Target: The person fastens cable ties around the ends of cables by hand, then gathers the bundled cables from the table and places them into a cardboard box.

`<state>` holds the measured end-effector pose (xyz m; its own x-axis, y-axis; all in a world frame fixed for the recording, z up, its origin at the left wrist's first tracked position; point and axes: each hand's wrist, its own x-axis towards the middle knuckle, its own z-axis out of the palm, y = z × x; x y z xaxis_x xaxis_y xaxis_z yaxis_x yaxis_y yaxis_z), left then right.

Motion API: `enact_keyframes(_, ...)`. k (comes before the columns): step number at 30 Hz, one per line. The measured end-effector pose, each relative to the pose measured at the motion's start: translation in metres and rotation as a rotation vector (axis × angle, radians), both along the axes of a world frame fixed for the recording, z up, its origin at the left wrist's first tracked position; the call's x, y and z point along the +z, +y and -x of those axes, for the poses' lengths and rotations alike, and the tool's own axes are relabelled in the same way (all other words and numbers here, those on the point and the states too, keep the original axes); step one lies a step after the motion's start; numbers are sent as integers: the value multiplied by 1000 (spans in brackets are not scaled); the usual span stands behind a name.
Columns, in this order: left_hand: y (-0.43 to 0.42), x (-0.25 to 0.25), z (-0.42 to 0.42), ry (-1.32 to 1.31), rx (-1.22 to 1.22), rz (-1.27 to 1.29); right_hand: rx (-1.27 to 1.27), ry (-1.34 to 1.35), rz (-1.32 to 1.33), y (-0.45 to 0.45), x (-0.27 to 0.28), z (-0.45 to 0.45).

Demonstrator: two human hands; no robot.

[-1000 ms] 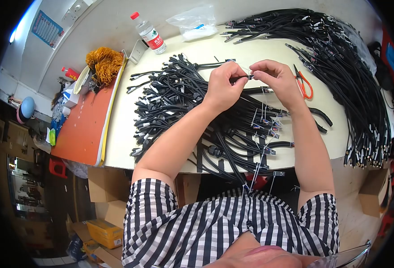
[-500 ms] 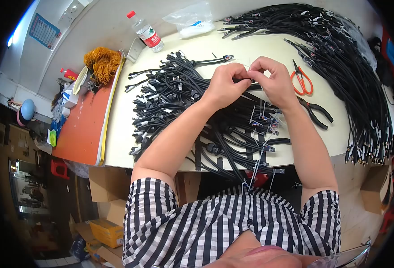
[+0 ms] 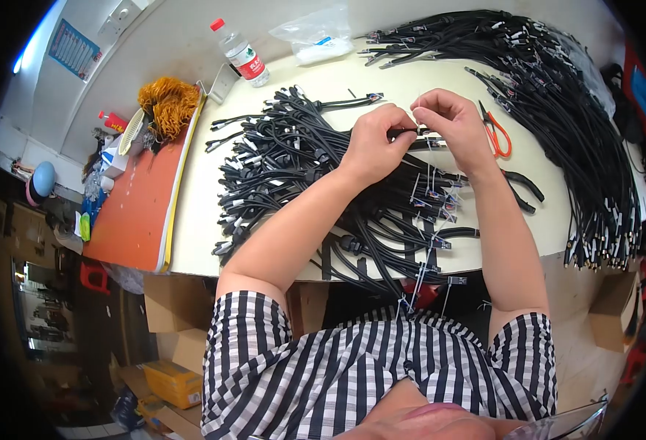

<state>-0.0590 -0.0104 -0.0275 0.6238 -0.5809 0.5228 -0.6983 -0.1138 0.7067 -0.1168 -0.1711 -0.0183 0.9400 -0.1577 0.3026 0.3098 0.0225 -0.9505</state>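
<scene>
My left hand [image 3: 376,147] pinches a black cable [image 3: 404,133] close to its end, above the right side of a cable pile [image 3: 294,150]. Thumb and forefinger of my right hand [image 3: 451,128] are pressed together just right of the cable end, on a thin whitish strand [image 3: 419,103] that rises between the hands. Whether that strand goes round the cable is too small to tell. Under my hands, several cable ends [image 3: 433,213] carry pale thin ties. Orange-handled cutters [image 3: 499,139] lie right of my right hand, and black-handled pliers [image 3: 522,189] lie beside my right forearm.
A second large bundle of black cables [image 3: 558,132] curves along the right and back of the table. A water bottle [image 3: 245,59] and a plastic bag [image 3: 316,44] stand at the back. On the left are an orange board [image 3: 136,198] and orange strands [image 3: 167,106].
My right hand has shifted slightly up and right from my left, so more of the cable end shows between them. My left hand keeps its pinch.
</scene>
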Motion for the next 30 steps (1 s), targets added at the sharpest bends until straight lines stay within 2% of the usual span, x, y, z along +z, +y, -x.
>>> enact_keyframes(4, 1, 2, 2, -6, -14, -36, 3, 17, 19, -8, -5, -2)
enact_keyframes(7, -1, 0, 2, 22, -57, 36, -1, -2, -49, -8, -4, -3)
enact_keyframes(9, 0, 1, 5, 237, -99, 122, -27, -3, -50, -7, -3, -2)
enact_keyframes(13, 0, 1, 4, 183, -147, 141, -18, -9, -74, -7, -7, -4)
enact_keyframes(22, 2, 2, 2, 294, -159, 23, 7, -3, -106, -3, -14, -6)
enact_keyframes(28, 2, 4, 2, 245, -134, -46, -35, -35, -130, 3, -21, -8)
enact_keyframes(30, 3, 3, 3, 179, -154, -73, -84, -13, -230, 8, -22, -6)
